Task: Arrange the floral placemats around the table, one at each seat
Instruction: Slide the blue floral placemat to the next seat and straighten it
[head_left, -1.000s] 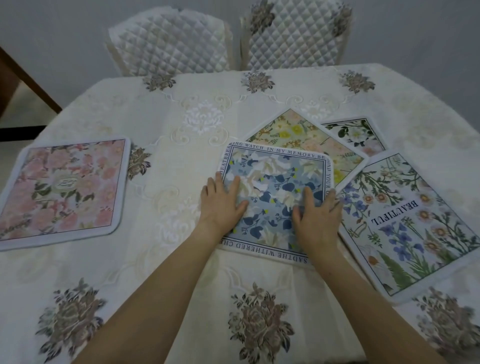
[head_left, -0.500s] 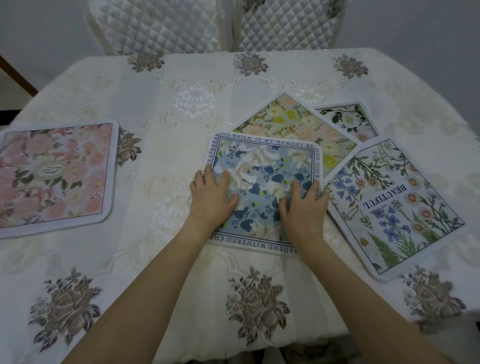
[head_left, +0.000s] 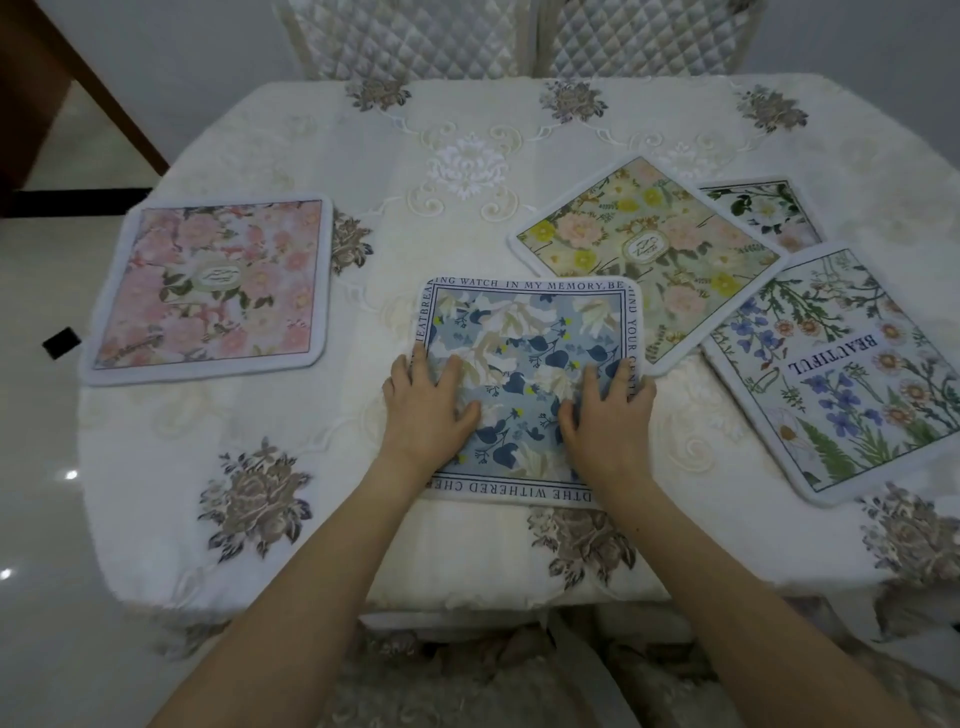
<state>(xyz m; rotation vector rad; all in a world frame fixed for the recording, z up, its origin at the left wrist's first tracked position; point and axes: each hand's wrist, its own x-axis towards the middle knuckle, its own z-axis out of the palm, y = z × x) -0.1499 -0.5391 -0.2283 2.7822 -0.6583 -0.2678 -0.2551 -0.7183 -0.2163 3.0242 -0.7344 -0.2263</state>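
A blue floral placemat (head_left: 530, 338) with a lettered border lies flat near the table's front edge. My left hand (head_left: 426, 410) presses on its left side and my right hand (head_left: 608, 415) on its right side, both palms down with fingers spread. A pink floral placemat (head_left: 213, 288) lies at the left. A yellow-and-peach placemat (head_left: 649, 249) sits at an angle to the right, overlapping a dark-green-edged placemat (head_left: 763, 213). A placemat printed BEAUTIFUL (head_left: 852, 374) lies at the right edge.
A cream embroidered tablecloth (head_left: 467, 166) covers the table. Two quilted chairs (head_left: 405, 41) (head_left: 644, 36) stand at the far side. A glossy white floor (head_left: 36, 467) shows on the left.
The blue placemat has slid toward the front edge under both hands and now lies clear of the yellow-and-peach mat. The view has pulled back and shows more of the front edge.
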